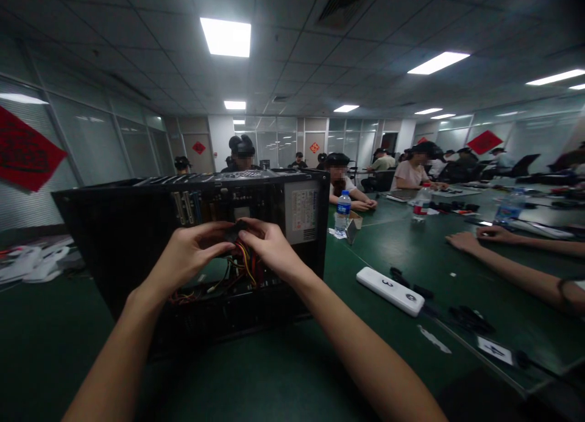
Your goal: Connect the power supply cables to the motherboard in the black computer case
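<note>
So, a small dark piece (234, 232) is pinched between the thumb and fingers of the right hand (274, 248), pretty much in front of the open side of the black computer case (132, 227), with red and yellow wires (247, 260) bunched just below. The left hand (194, 245) is held half-curled at the piece's other side, thumb and fingers parted, though whether anything's actually gripped by it can't be told. The case is propped on a green table (219, 379), with a white bar-shaped device (390, 291) placed off to the right.
</note>
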